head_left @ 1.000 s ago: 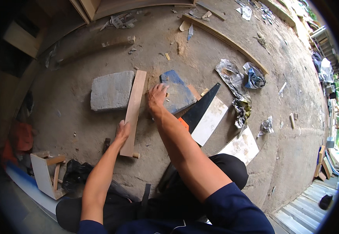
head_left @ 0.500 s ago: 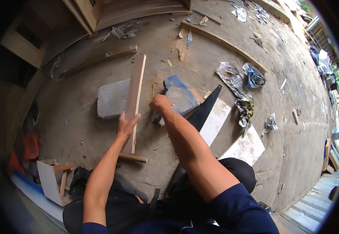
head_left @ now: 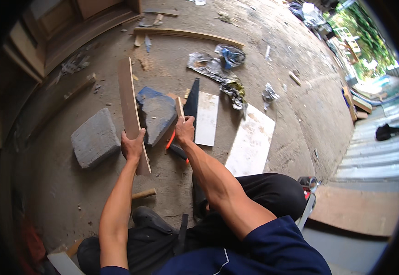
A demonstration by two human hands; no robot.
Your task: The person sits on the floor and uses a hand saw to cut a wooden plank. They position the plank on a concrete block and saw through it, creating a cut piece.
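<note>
Left hand [head_left: 132,144] clamped round the lower part of a long flat board [head_left: 128,98], which rises beyond the grip; right hand [head_left: 184,129] has its fingers closed on a short wood strip [head_left: 179,107], upper end poking out past them. Progress: both pieces are in hand and look clear of the ground, well apart, not joined or laid together. No cutting under way: the saw [head_left: 192,98] lies loose just right of the right grip, its handle running under that wrist (partly covered, so exact rest unclear). Can't tell whether either piece is finished to size; setting both down is left undone.

Around: a blue-stained block [head_left: 158,114] sits between the grips, slightly beyond; a grey block [head_left: 95,137] is left of the left grip. White panel [head_left: 206,119] right of the right grip, crumpled wrapping [head_left: 208,66] farther beyond. Blocks and saw crowd the ground there, probably the main obstacles.
</note>
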